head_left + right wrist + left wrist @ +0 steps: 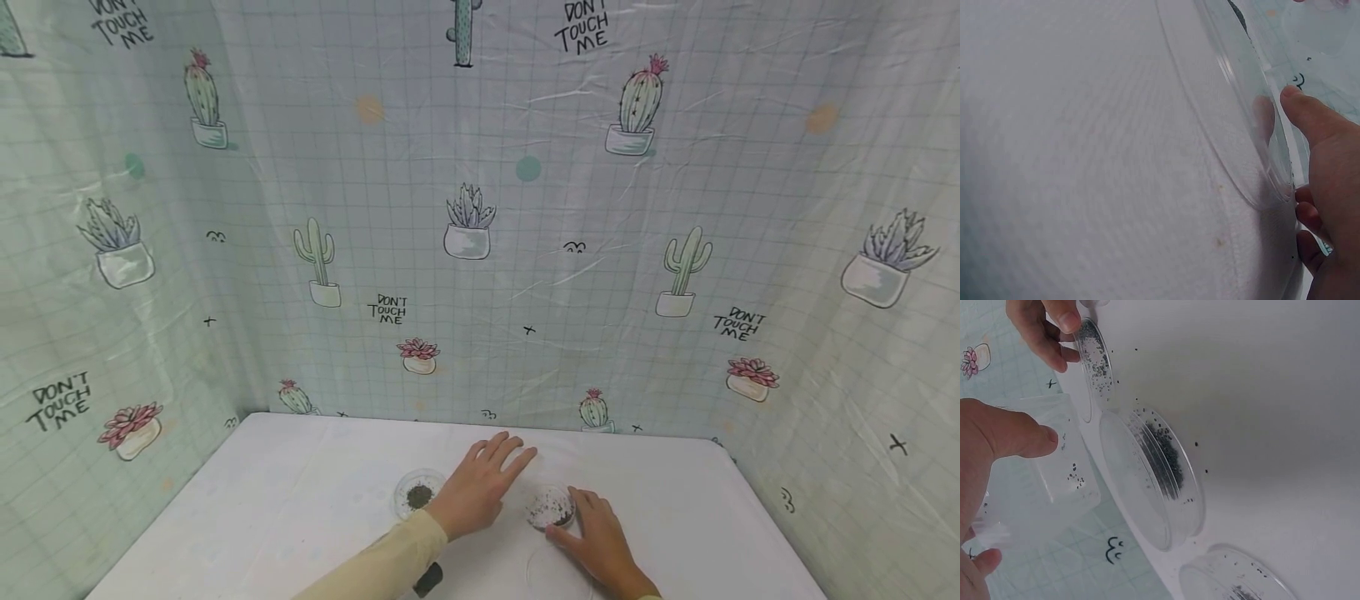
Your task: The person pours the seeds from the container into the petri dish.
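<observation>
My right hand [600, 537] holds a round clear petri dish [550, 508] at its rim, thumb on the near side and fingers round the far side. Dark grains lie scattered in the dish. My left hand [474, 492] is above the table between this dish and another petri dish [408, 482], which has a heap of dark grains. In the left wrist view, the left thumb and fingers hold a translucent plastic container [1072, 456] with a few dark specks in it; its full shape is hard to make out. Two petri dishes with dark grains, a nearer one [1194, 487] and a lower one [1210, 569], show there.
A clear round lid [534, 575] lies in front of the right hand. Loose dark specks dot the white table [315, 483]. A black object [428, 579] shows beside the left sleeve. The cactus-print curtain [480, 333] stands behind the table and along both sides.
</observation>
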### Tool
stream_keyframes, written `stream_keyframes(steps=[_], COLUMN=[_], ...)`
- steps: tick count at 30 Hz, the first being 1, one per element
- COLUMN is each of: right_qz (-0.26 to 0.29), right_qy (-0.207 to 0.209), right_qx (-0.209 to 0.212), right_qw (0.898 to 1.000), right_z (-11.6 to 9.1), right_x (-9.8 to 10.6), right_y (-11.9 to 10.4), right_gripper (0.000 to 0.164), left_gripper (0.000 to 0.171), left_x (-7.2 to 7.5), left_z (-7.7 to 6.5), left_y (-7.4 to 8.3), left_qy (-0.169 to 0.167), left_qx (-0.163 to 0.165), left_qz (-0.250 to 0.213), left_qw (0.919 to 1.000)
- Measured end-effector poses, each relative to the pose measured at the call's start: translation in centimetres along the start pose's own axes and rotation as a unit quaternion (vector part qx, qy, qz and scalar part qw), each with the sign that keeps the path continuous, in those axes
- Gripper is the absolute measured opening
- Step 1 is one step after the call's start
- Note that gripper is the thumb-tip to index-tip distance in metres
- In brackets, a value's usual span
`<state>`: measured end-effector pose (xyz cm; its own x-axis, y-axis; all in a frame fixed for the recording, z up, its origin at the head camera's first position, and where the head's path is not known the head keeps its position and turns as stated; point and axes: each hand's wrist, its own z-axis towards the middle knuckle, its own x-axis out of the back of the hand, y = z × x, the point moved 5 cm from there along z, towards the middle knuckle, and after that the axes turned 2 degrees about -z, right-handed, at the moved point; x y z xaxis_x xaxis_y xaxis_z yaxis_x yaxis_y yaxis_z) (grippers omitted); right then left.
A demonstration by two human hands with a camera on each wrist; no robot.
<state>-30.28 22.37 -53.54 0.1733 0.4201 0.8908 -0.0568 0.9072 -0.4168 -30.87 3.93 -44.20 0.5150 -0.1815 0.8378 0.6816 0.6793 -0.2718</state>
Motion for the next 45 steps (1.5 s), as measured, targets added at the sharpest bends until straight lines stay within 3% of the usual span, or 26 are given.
stream_keyframes(steps=[27,45], right_qz=[0.008,0.015], right_qy=[-0.01,0.001], right_qx=[-0.014,0.002], right_qw=[1.0,1.0], right_z=[0.2,-0.1], right_x=[-0.2,0.0], right_y=[0.2,0.2], right_gripper=[0.089,0.086], left_gripper=[0.098,0.103], left_x=[1.1,1.0], left_z=[-1.7,-2.8], left_y=[-2.5,-4.5], left_qy=[0.02,0.021], left_qx=[0.063,0.117], left_qz=[-0.063,-0.089], left_qw=[0.9958,0.989])
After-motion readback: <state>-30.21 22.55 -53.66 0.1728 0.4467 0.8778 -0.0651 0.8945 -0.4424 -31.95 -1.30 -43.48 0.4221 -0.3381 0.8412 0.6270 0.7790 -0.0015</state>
